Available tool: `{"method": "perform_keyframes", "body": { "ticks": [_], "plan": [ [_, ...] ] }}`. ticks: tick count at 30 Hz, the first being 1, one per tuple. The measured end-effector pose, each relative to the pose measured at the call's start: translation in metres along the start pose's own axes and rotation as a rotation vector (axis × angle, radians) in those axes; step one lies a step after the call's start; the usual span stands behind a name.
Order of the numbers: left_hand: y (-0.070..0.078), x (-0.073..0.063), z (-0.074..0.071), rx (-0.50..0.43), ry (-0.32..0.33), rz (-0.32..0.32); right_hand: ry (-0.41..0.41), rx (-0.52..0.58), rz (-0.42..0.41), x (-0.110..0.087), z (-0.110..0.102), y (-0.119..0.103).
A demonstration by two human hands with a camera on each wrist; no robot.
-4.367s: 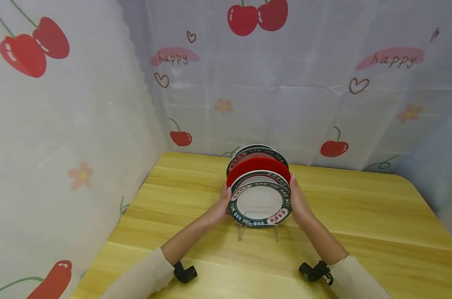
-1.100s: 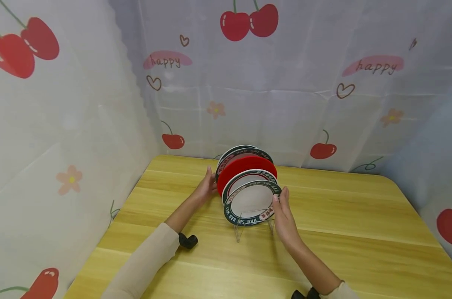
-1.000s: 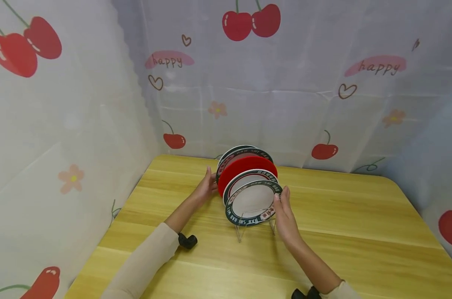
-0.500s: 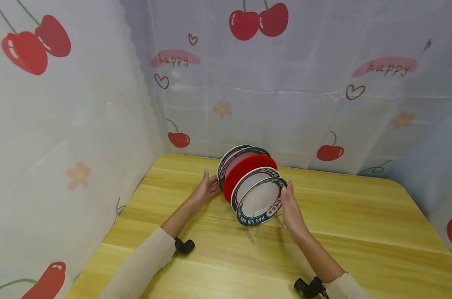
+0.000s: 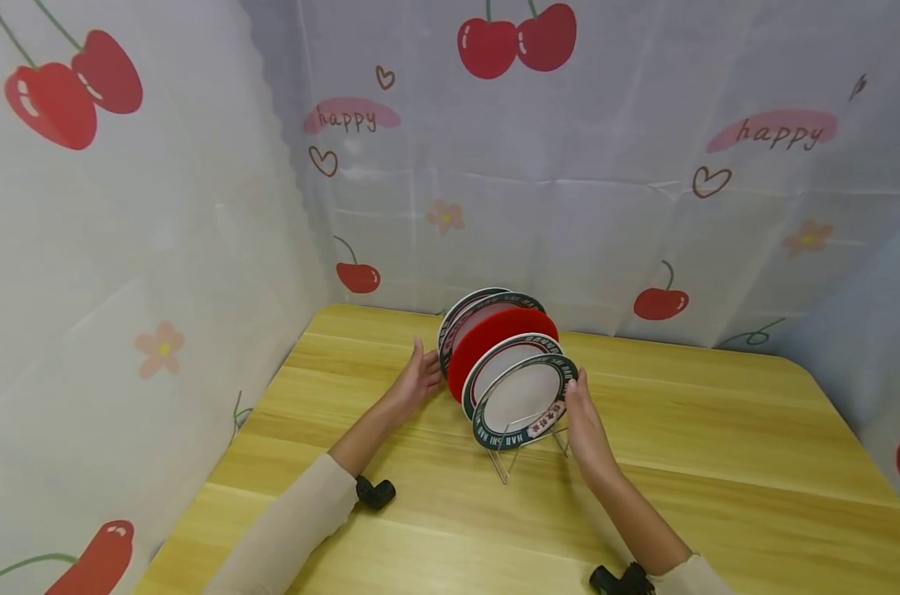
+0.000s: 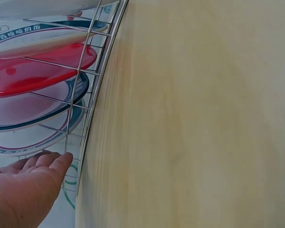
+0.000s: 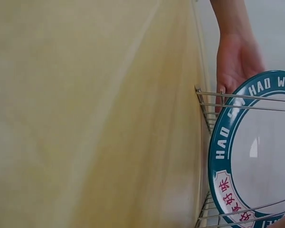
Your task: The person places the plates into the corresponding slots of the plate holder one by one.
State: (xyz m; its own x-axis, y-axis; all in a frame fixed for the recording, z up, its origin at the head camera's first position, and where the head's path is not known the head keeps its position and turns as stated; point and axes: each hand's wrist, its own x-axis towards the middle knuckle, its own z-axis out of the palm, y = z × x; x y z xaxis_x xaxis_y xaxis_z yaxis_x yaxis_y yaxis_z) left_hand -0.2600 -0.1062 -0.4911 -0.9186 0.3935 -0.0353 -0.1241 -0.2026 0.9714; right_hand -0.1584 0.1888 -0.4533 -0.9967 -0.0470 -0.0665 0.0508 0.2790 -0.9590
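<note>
A wire dish rack [image 5: 498, 468] stands on the table, holding several plates on edge. A white plate with a green lettered rim [image 5: 522, 397] is at the front, a red plate [image 5: 470, 351] in the middle, more green-rimmed plates behind. My left hand [image 5: 414, 382] is at the rear left, its fingers extended by the rearmost plate; in the left wrist view that hand [image 6: 31, 190] lies palm up near the wires. Along the front plate's right edge rests my right hand [image 5: 587, 430], fingers straight. In the right wrist view only a sliver of it shows at the lower corner.
The wooden table [image 5: 717, 463] extends right and in front of the rack. A printed curtain [image 5: 539, 223] hangs behind it, another curtain [image 5: 197, 273] along the left. A black wrist camera [image 5: 376, 493] sits at the left cuff, another [image 5: 622, 580] at the right cuff.
The rack, first facing straight forward with a hand at each side, has turned so its front points rightward. My left hand has shifted to the rear plates; the right stays at the front plate.
</note>
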Motion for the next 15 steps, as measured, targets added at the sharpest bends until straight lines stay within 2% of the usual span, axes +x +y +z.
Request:
{"method": "perform_keyframes", "body": {
  "ticks": [7, 12, 15],
  "plan": [
    [-0.002, 0.012, 0.006, -0.065, -0.016, -0.025, 0.025, 0.026, -0.015, -0.012, 0.001, 0.001],
    [-0.003, 0.021, 0.008, -0.101, -0.019, -0.039, 0.02, 0.027, 0.006, -0.019, 0.001, 0.002],
    [-0.003, 0.023, 0.01, -0.114, -0.01, -0.053, 0.004, 0.075, 0.01, -0.022, -0.001, 0.003]
  ]
}}
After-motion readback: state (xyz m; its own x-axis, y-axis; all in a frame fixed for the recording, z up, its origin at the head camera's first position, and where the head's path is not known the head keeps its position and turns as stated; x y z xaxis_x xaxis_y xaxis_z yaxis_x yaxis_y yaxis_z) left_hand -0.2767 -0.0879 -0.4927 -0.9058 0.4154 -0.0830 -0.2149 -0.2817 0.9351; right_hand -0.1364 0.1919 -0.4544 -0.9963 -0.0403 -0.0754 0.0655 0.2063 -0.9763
